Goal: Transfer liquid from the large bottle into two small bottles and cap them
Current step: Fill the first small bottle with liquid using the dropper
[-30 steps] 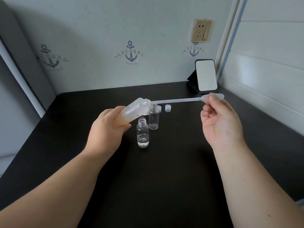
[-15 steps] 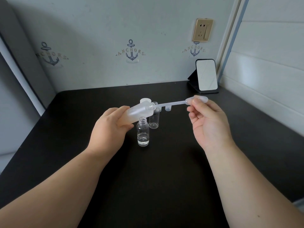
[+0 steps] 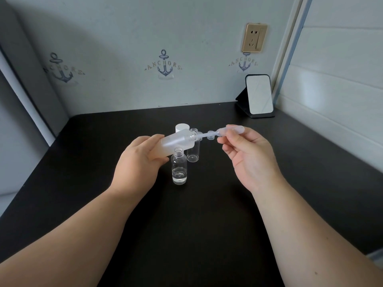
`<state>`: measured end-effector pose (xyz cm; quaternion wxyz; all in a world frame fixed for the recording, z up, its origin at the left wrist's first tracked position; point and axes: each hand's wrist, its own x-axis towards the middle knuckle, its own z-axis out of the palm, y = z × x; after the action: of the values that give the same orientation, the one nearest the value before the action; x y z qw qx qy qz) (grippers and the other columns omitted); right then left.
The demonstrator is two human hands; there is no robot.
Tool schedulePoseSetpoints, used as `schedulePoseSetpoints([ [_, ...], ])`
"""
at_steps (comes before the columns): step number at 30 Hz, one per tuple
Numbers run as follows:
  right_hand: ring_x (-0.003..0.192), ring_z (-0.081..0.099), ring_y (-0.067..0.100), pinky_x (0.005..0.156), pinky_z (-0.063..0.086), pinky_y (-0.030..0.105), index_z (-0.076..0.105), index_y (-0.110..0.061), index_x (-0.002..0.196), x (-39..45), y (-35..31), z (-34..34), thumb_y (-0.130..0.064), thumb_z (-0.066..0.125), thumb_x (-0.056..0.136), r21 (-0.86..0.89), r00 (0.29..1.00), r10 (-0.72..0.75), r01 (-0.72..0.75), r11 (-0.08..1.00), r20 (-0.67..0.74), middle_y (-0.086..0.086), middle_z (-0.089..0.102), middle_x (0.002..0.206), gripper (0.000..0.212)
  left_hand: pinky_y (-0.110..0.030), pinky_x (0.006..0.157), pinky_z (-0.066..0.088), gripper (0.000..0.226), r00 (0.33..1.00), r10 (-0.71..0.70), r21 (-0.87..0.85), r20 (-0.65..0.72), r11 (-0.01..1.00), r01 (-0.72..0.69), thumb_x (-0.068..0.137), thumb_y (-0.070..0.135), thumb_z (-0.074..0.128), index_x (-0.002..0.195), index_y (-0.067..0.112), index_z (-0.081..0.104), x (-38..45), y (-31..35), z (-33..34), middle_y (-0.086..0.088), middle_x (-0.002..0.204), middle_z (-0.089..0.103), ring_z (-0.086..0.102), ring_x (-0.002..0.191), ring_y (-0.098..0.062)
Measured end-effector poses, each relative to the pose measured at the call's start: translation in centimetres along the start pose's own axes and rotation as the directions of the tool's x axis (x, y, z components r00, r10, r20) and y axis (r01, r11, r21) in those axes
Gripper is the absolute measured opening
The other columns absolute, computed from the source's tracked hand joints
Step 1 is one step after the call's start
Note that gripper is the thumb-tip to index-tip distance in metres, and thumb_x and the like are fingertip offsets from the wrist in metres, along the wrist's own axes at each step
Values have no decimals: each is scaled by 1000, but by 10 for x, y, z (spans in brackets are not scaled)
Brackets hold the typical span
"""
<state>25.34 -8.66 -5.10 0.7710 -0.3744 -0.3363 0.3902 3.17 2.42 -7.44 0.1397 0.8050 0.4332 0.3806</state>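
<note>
My left hand (image 3: 141,162) grips the large frosted bottle (image 3: 176,142), tilted so its open neck points right. My right hand (image 3: 248,156) pinches the bulb of a clear plastic pipette (image 3: 228,130); its stem reaches through the neck into the large bottle. Just below the tilted bottle stands an uncapped small clear bottle (image 3: 179,168) with a little liquid at its bottom. Behind it stands a second small clear bottle (image 3: 193,150), uncapped and apparently empty. A white cap (image 3: 182,127) and a small clear cap (image 3: 210,135) lie behind them on the table.
All of this is on a black table (image 3: 186,224) set into a corner, with walls at the back and right. A small mirror on a black stand (image 3: 259,96) sits at the back right corner. A wall socket (image 3: 254,37) is above it.
My right hand has moved left, pushing the pipette stem deep into the large bottle's neck. My left hand has kept the bottle tilted in nearly the same place.
</note>
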Motion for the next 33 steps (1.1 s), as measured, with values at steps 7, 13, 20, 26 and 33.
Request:
schedulePoseSetpoints([
  [7,82,72,17,71,56,23,80,-15,92,4,-7,-14,-12,72,86,160,998,18,-8,987,-63,7,77,93,10,-25,90,38,53,1000,-11,-3,-7,1000,11,84,18,78,134,28,62,0,1,-2,13,119,56,52,106,-11],
  [13,81,72,14,71,56,22,81,-17,87,6,-8,-19,-16,74,84,226,993,20,8,974,-120,4,76,92,8,-25,90,37,52,1000,-28,-20,-7,999,28,85,18,77,133,29,61,0,2,-4,18,115,52,49,105,-8],
  [20,78,72,13,71,56,21,78,-11,93,7,-15,-24,-13,66,96,317,971,42,35,948,-234,4,76,90,12,-26,89,37,50,998,-57,-23,-12,998,57,88,22,74,135,32,59,0,0,-5,16,117,54,49,104,-7],
  [26,78,73,12,71,56,21,81,-19,68,7,-20,-25,-12,65,98,370,952,56,63,927,-301,0,76,86,35,-21,76,37,40,996,-84,-72,-17,994,83,88,27,71,125,39,60,1,0,-6,16,105,57,52,96,-7],
  [33,77,74,13,68,56,22,81,-16,67,8,-20,-28,-10,68,96,443,941,83,75,893,-327,2,76,86,32,-27,68,43,23,990,-138,-178,-8,975,135,89,34,68,104,45,56,3,-1,-4,16,90,61,58,87,-6],
])
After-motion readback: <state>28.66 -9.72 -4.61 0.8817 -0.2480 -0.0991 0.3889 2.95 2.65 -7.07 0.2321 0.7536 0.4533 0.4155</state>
